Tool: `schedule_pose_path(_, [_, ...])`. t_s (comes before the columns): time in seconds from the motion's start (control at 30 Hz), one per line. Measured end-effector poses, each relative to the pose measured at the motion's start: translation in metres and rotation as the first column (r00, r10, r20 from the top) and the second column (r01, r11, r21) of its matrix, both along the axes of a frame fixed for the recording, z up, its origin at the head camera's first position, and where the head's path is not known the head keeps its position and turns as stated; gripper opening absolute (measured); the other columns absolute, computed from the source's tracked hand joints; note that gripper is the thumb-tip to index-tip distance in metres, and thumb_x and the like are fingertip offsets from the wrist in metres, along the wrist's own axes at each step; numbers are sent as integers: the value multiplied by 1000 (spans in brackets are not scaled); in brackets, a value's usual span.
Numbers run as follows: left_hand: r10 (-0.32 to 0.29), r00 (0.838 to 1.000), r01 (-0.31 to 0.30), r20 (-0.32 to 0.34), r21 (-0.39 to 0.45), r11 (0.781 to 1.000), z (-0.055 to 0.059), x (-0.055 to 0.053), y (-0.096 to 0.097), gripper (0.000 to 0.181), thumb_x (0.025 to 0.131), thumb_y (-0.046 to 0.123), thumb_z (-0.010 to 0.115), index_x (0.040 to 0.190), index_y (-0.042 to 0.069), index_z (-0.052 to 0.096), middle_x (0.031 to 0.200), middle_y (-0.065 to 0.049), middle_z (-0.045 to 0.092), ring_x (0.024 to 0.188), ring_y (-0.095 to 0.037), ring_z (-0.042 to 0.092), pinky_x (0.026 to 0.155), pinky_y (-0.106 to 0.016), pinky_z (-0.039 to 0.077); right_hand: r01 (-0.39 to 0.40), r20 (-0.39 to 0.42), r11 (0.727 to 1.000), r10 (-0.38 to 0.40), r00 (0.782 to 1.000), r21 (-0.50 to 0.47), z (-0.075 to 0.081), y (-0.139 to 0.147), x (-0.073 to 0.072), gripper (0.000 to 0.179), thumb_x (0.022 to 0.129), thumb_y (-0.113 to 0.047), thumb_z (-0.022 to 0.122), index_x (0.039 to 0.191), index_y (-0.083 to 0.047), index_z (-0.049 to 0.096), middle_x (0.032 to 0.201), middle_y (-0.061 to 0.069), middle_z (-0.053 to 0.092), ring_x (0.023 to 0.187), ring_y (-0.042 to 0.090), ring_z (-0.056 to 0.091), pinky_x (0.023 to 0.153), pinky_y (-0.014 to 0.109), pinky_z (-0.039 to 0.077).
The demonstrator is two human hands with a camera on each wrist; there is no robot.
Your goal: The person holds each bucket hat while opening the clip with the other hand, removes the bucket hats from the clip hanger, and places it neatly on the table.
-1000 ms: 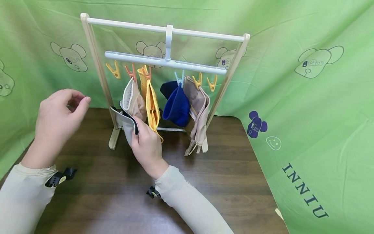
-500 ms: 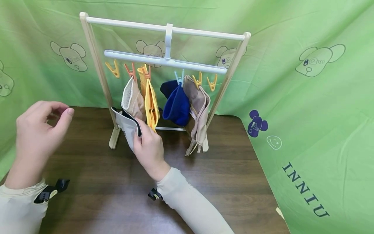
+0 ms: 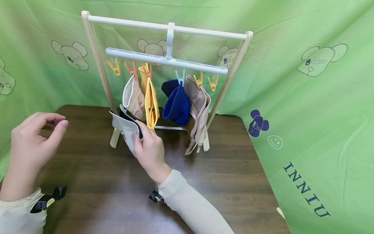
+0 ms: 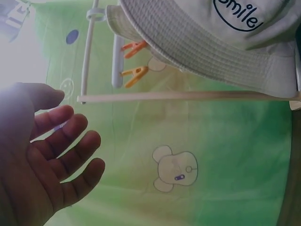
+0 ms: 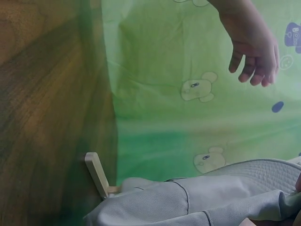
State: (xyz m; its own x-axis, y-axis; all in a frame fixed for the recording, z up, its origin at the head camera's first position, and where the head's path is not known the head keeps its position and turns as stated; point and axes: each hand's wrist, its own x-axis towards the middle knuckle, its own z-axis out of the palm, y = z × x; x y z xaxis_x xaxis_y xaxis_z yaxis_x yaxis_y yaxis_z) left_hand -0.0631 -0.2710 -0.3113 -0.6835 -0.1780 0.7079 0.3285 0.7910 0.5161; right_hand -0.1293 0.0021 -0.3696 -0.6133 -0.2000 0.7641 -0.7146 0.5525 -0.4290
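My right hand (image 3: 150, 149) grips a light grey bucket hat (image 3: 125, 128) by its edge, with the thumb on the near side. The hat is folded, and its dark lining shows along the opening. In the left wrist view, the hat (image 4: 211, 56) shows a stitched brim and the word "smile". Away to the left, my left hand (image 3: 36, 139) holds nothing, its fingers loosely bent and the thumb apart from them. Behind the grey hat hang a beige cloth hat (image 3: 135, 100) and a yellow cloth item (image 3: 151, 104), each from an orange clothespin.
A wooden rack (image 3: 97, 61) carries a white hanger bar (image 3: 140, 57). A blue cloth item (image 3: 176, 107) and a taupe one (image 3: 200, 113) with straps hang from it. Yellow clothespins (image 3: 115, 67) dangle unused at both ends. Green printed fabric surrounds the wooden table (image 3: 233, 182).
My left hand has drawn back down and to the left, away from the rack. My right hand keeps hold of the grey bucket hat, nearly in place.
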Motion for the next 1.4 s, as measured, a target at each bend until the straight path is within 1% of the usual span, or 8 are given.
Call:
schedule_pose_path(0.17, [-14, 999, 15, -32, 18, 1000, 0, 3, 0, 13, 90, 7, 71, 96, -3, 75, 94, 34, 57, 86, 18, 53, 73, 0, 37, -15, 0, 1000, 15, 1000, -5, -1, -3, 1, 35, 92, -4, 66, 127, -4, 66, 112, 9, 76, 96, 19, 75, 85, 27, 59])
schedule_pose_path(0.3, [-29, 996, 27, -79, -21, 999, -2, 3, -2, 17, 90, 12, 69, 94, -4, 75, 95, 32, 56, 88, 19, 52, 76, -2, 36, -15, -2, 1000, 15, 1000, -5, -1, -6, 3, 35, 92, -4, 66, 127, -5, 66, 109, 9, 76, 92, 18, 75, 82, 26, 59])
schedule_pose_path(0.43, [-42, 993, 38, -114, -33, 999, -9, 2, -9, 20, 91, 14, 69, 93, -5, 75, 94, 26, 60, 89, 18, 52, 79, -4, 36, -23, 4, 1000, 23, 1000, -2, 0, -10, 6, 33, 94, -5, 66, 127, -5, 66, 110, 9, 76, 93, 18, 75, 83, 25, 59])
schedule_pose_path(0.6, [-21, 995, 18, -103, -25, 1000, -16, 2, -21, 18, 91, 13, 72, 95, -4, 76, 95, 23, 63, 90, 16, 54, 74, -2, 36, -28, 1, 1000, 28, 1000, -7, 2, -16, 10, 31, 95, -6, 65, 127, -5, 66, 110, 8, 76, 93, 18, 76, 84, 23, 58])
schedule_pose_path(0.83, [-13, 994, 13, -110, -6, 1000, -19, 2, -30, 17, 90, 11, 73, 97, -4, 76, 95, 12, 69, 89, 14, 56, 71, -1, 37, -25, -2, 999, 25, 1000, -34, 3, -21, 15, 34, 92, -3, 66, 126, -5, 67, 109, 7, 76, 87, 16, 75, 79, 23, 59])
schedule_pose_path(1.13, [-16, 992, 20, -128, 31, 999, -14, 9, -29, 25, 93, 13, 71, 93, -12, 73, 97, 19, 66, 90, 15, 56, 70, -1, 36, -56, -44, 998, 55, 998, -16, 3, -29, 19, 38, 91, -3, 67, 129, -5, 65, 109, 6, 76, 93, 14, 75, 84, 20, 57])
schedule_pose_path(1.27, [-16, 992, 20, -128, 28, 999, -13, 12, -27, 29, 94, 16, 70, 92, -13, 72, 98, 21, 64, 90, 16, 54, 71, 0, 36, -65, -14, 998, 64, 998, -25, 2, -34, 19, 35, 93, -5, 66, 127, -6, 66, 109, 5, 76, 93, 13, 74, 82, 19, 57])
schedule_pose_path(1.4, [-38, 990, 43, -138, 35, 998, -14, 12, -27, 25, 92, 12, 71, 91, -13, 72, 101, 28, 62, 90, 15, 55, 72, -1, 37, -67, 9, 997, 68, 998, -29, 3, -39, 18, 31, 94, -5, 66, 125, -6, 68, 109, 5, 76, 95, 12, 74, 84, 19, 57])
